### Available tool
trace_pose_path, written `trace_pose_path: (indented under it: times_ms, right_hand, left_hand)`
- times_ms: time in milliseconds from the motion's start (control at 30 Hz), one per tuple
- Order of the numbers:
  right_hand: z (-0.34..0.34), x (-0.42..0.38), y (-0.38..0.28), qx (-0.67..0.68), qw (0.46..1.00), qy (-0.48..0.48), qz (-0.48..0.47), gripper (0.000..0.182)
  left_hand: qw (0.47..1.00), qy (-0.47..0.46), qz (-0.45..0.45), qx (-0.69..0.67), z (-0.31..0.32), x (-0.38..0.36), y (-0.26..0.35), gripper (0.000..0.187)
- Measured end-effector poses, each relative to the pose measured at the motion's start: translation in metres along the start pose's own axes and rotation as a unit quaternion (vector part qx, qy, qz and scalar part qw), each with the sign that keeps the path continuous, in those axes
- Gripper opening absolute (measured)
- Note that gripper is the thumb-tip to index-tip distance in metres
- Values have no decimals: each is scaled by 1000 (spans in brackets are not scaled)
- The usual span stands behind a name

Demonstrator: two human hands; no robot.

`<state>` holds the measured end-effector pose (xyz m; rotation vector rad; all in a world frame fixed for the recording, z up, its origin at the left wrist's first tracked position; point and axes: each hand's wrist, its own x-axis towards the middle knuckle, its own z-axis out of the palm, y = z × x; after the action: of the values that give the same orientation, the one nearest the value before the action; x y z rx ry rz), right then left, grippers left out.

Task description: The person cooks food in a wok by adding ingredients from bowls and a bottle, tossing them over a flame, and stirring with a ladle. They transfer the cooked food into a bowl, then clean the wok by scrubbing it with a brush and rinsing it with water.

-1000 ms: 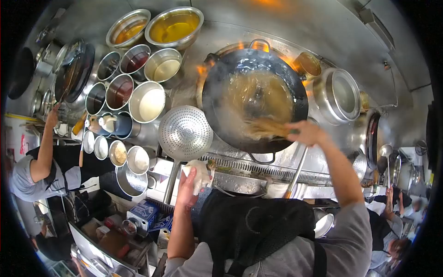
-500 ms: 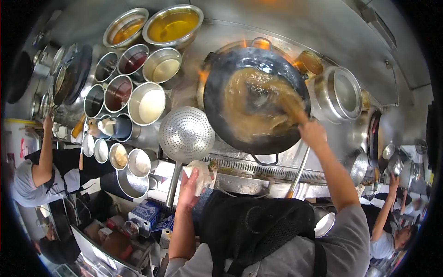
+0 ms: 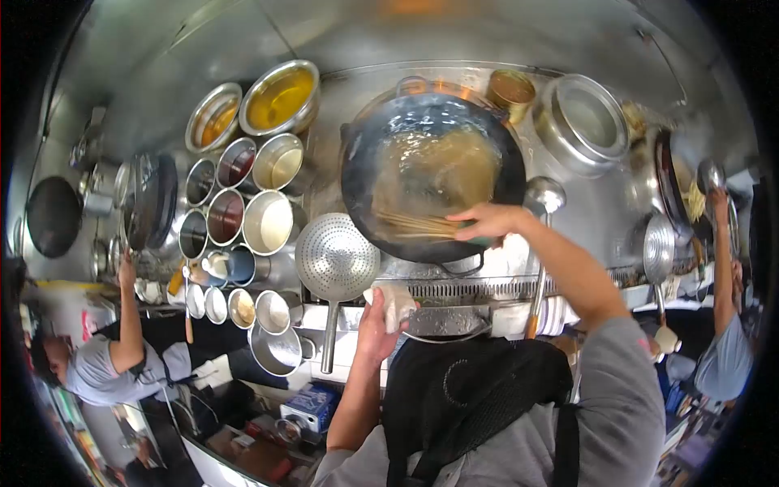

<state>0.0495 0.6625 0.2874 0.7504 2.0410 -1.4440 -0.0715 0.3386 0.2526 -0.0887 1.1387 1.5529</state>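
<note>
My right hand (image 3: 490, 223) grips a bamboo wok brush (image 3: 418, 226), its bristles fanned out at the near side of a large black wok (image 3: 363, 150). Cloudy, brownish water (image 3: 454, 166) swirls inside the wok, partly blurred. Folded white cloth (image 3: 396, 303) is held in my left hand (image 3: 376, 333), in front of the stove's near edge. Close to that hand, a round perforated strainer (image 3: 337, 256) lies with its handle toward me. To the right of the wok rests a metal ladle (image 3: 544, 195).
Metal pots of sauces (image 3: 268, 221) and two basins of oil (image 3: 281, 99) stand left of the wok. Behind it are a rusty can (image 3: 510, 91) and a lidded steel pot (image 3: 586, 118). Flames glow under the wok's far rim. Co-workers (image 3: 122, 361) work at both sides.
My right hand and the brush have swept from the wok's right side to its near side, the brush now pointing left. My left hand still holds the cloth. The camera view has shifted.
</note>
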Motion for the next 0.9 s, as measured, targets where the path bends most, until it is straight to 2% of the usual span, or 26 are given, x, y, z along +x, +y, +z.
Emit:
trace_pose_path:
  times_ms: [33, 67, 100, 133, 167, 233, 267, 300, 333, 400, 433, 467, 500, 533, 567, 600, 633, 700, 733, 767, 833, 867, 900]
  right_hand:
    - [-21, -22, 7, -34, 996, -30, 78, 69]
    - [-41, -48, 10, -91, 989, 6, 114, 66]
    - [-63, -70, 17, -55, 984, 14, 171, 66]
    - [-79, -78, 46, -45, 981, 81, 169, 62]
    - [-82, -92, 58, -37, 981, 89, 171, 62]
    - [-85, -118, 79, 34, 956, 270, 111, 63]
    - [-68, -125, 95, 68, 939, 334, 33, 66]
    - [-47, -131, 112, 93, 924, 371, 4, 70]
    - [-23, -137, 129, 117, 907, 404, -26, 73]
    - [43, -157, 155, 143, 854, 500, -10, 77]
    - [82, -149, 196, -1, 763, 634, -125, 80]
    - [117, -171, 199, 140, 807, 574, -9, 80]
    - [151, -179, 220, 141, 794, 591, 13, 80]
    - [177, -193, 231, 133, 800, 579, 81, 82]
    - [199, -206, 247, 150, 821, 528, 156, 80]
    - [221, -208, 283, 127, 827, 520, 171, 76]
    - [230, -216, 292, 121, 834, 514, 162, 76]
    - [231, -226, 298, 133, 796, 583, 91, 73]
    - [218, -236, 275, 169, 791, 584, 68, 73]
    - [209, -238, 264, 165, 797, 577, 64, 73]
    - [183, -237, 240, 274, 797, 533, 75, 70]
    - [164, -245, 199, 317, 800, 503, 82, 67]
    - [159, -219, 229, 228, 798, 557, -31, 65]
  left_hand:
    - [1000, -8, -14, -11, 6, -1, -2, 56]
    - [999, 7, -31, 0, 1, 6, -10, 61]
    - [999, 1, -35, 12, 9, 7, -11, 61]
    - [998, 7, -54, -8, 22, 11, -12, 60]
    - [997, 14, -72, -29, 35, 15, -14, 60]
    - [997, -3, -73, -30, 47, 34, -26, 60]
    - [997, -19, -66, -24, 58, 44, -30, 59]
    - [998, -34, -58, -20, 70, 54, -34, 58]
    - [996, -37, -52, -55, 82, 63, -38, 47]
    - [995, -46, -75, -51, 82, 87, -49, 42]
    - [993, -50, -97, -47, 83, 94, -53, 37]
    - [992, -38, -97, -64, 89, 95, -54, 27]
    - [993, -32, -90, -73, 91, 98, -57, 27]
    - [992, -27, -96, -75, 89, 103, -61, 25]
    - [992, -22, -102, -77, 86, 108, -64, 23]
    - [992, -19, -95, -78, 84, 110, -66, 20]
    - [993, -12, -86, -85, 82, 107, -69, 20]
    - [990, -71, -72, -94, 81, 104, -67, 18]
    - [990, -83, -72, -90, 78, 106, -67, 17]
    - [990, -63, -85, -90, 70, 115, -68, 17]
    - [988, -102, -94, -70, 51, 142, -69, 18]
    - [986, -105, -95, -83, 55, 138, -67, 18]
    - [987, -107, -85, -87, 59, 134, -63, 18]
